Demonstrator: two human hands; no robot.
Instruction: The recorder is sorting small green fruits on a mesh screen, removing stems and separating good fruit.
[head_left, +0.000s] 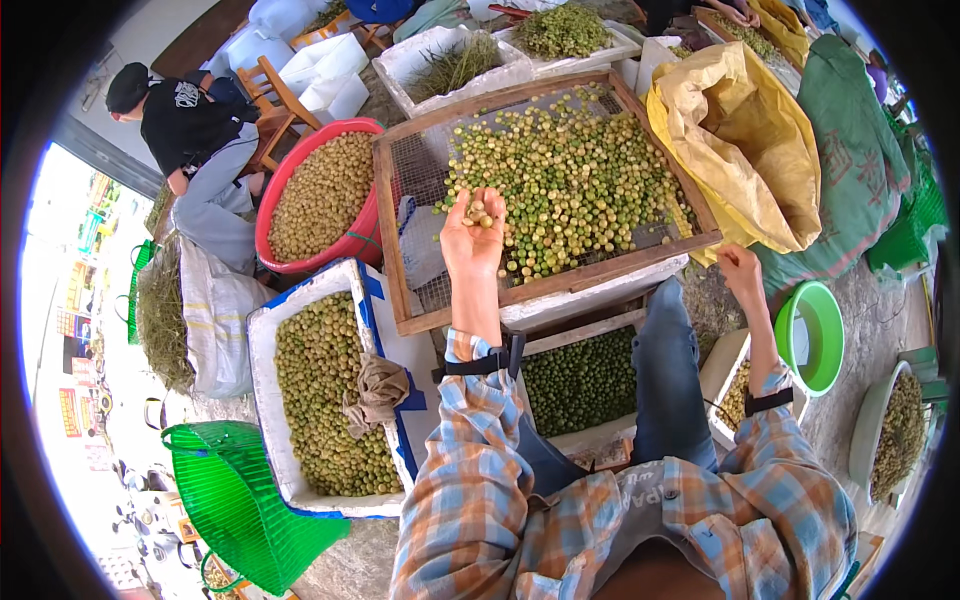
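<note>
My left hand (474, 236) is palm up over the left part of a wood-framed wire mesh screen, its fingers curled around several pale yellowish round fruits (478, 217). Green and yellowish round fruits (570, 180) lie spread over the mesh. The screen's wooden frame (390, 217) rests tilted on a white foam box (592, 289). My right hand (739, 266) hangs just off the frame's lower right corner, fingers bent together; whether anything is between them I cannot tell. Below the screen, a foam box (577, 433) of dark green fruits stands between my legs.
To the left are a red tub (262, 225) of yellowish fruits, a foam box (262, 390) with a brown cloth (379, 390), and a green mesh basket (262, 517). A yellow sack (750, 150) and green basin (832, 337) stand right. A person (195, 127) sits upper left.
</note>
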